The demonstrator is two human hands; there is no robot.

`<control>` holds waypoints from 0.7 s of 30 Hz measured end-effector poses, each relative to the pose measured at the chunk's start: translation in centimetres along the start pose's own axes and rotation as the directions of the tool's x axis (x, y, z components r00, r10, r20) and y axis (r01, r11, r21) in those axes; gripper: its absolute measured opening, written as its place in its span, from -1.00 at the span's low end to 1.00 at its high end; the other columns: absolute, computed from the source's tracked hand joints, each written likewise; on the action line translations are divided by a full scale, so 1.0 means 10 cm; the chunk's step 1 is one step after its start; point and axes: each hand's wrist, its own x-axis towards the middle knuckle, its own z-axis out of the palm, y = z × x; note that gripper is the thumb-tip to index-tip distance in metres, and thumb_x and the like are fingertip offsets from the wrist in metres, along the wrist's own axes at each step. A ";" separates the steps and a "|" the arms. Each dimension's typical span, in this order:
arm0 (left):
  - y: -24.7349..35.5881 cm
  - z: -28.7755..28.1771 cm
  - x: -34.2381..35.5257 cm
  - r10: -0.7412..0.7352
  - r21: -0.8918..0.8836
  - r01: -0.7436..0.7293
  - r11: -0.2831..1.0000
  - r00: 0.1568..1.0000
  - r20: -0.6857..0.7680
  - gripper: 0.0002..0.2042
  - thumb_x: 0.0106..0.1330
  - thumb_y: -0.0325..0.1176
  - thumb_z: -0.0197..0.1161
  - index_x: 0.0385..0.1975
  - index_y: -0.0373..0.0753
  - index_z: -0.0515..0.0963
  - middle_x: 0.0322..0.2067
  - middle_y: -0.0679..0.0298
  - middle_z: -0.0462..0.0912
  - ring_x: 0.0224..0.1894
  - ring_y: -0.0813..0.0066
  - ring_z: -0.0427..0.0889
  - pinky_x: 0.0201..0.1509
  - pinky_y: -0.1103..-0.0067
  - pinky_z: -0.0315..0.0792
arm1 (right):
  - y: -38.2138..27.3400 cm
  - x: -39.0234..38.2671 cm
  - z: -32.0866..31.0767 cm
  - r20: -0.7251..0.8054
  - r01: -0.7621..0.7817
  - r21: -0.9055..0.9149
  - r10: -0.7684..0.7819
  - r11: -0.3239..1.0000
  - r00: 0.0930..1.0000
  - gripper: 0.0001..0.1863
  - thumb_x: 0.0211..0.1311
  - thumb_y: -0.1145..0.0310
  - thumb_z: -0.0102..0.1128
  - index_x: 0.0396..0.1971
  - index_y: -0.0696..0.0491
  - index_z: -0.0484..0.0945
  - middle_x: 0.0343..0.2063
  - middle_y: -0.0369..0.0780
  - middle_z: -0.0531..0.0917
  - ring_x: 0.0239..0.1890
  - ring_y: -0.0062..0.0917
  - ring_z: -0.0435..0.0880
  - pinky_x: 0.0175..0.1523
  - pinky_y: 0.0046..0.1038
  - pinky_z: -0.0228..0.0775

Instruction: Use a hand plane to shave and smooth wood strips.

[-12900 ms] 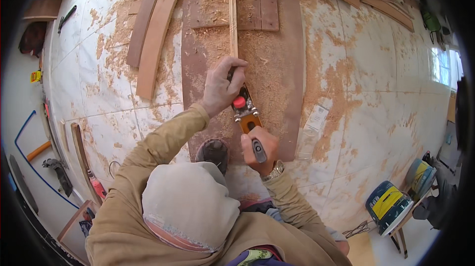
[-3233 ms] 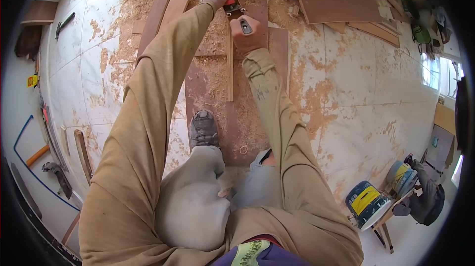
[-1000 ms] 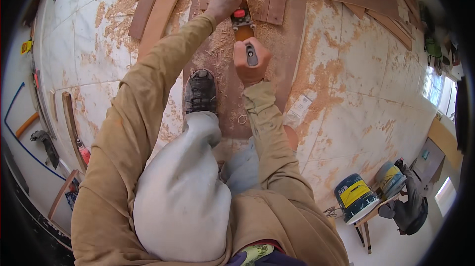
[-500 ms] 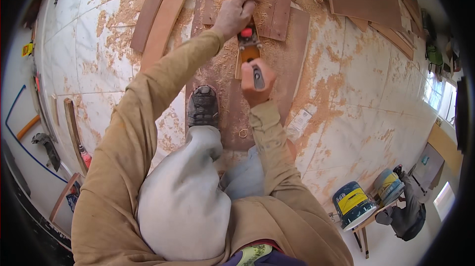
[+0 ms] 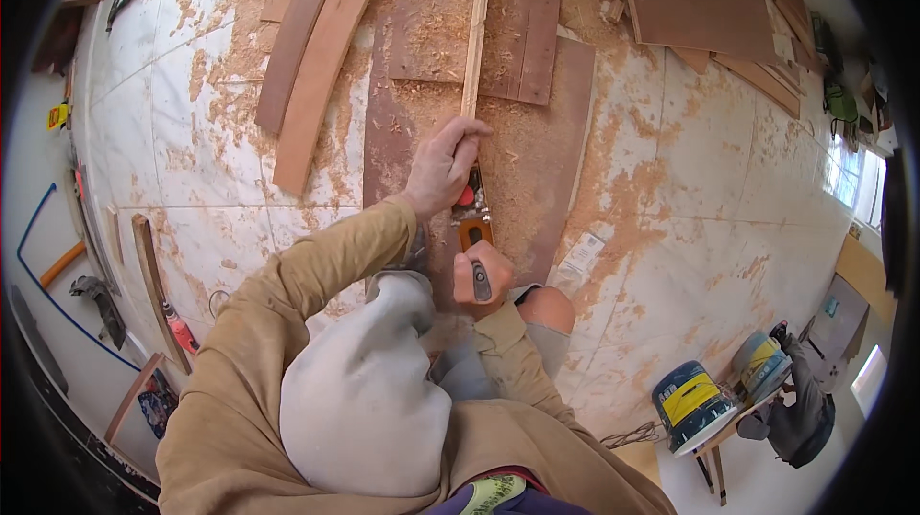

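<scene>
A hand plane with an orange body and a red part sits on a narrow strip of wood, which runs away from me over brown boards. My right hand is wrapped round its dark rear handle. Curled over the plane's front end is my left hand, its fingertips lying across the strip; the front grip is hidden beneath it. Wood shavings lie on the wide brown board under the strip and on the shorter board on top.
Two long planks lie on the tiled floor to the left. Stacked boards are at the far right, a blue bucket at the near right. A red bottle stands by a wood piece on the left. Shavings litter the tiles.
Both hands have drawn the plane back toward me along the strip. More of the strip shows ahead of my left hand.
</scene>
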 end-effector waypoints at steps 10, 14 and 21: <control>-0.26 -0.43 2.87 0.023 0.146 -0.031 0.989 0.998 0.057 -0.75 0.49 -0.28 0.11 0.03 -0.19 0.63 -0.31 0.26 0.68 -0.22 0.48 0.62 -0.10 0.52 0.51 | 0.57 2.59 0.52 -0.117 0.084 -0.008 -0.084 0.996 0.990 -0.75 0.22 0.30 0.21 -0.60 0.11 0.53 -0.74 -0.16 0.47 -0.69 -0.56 0.43 -0.53 -0.39 0.30; -0.07 -0.10 0.99 0.101 -0.016 -0.103 0.995 0.992 -0.080 -0.81 0.43 -0.38 0.11 -0.11 -0.23 0.64 -0.21 0.09 0.69 -0.10 0.13 0.68 0.04 0.36 0.52 | 0.32 0.84 0.19 0.003 -0.093 -0.021 0.093 0.995 0.996 -0.78 0.21 0.43 0.26 -0.60 0.12 0.49 -0.71 -0.13 0.46 -0.69 -0.34 0.50 -0.51 -0.35 0.33; -0.09 -0.14 0.79 -0.033 -0.007 0.033 0.999 0.999 0.014 -0.83 0.43 -0.46 0.08 -0.15 -0.23 0.63 -0.35 0.14 0.62 -0.31 0.32 0.62 -0.14 0.44 0.52 | 0.11 0.82 0.17 0.017 -0.044 0.003 0.044 0.999 0.999 -0.81 0.08 0.50 0.28 -0.63 0.12 0.46 -0.70 -0.10 0.43 -0.68 -0.23 0.48 -0.52 -0.27 0.32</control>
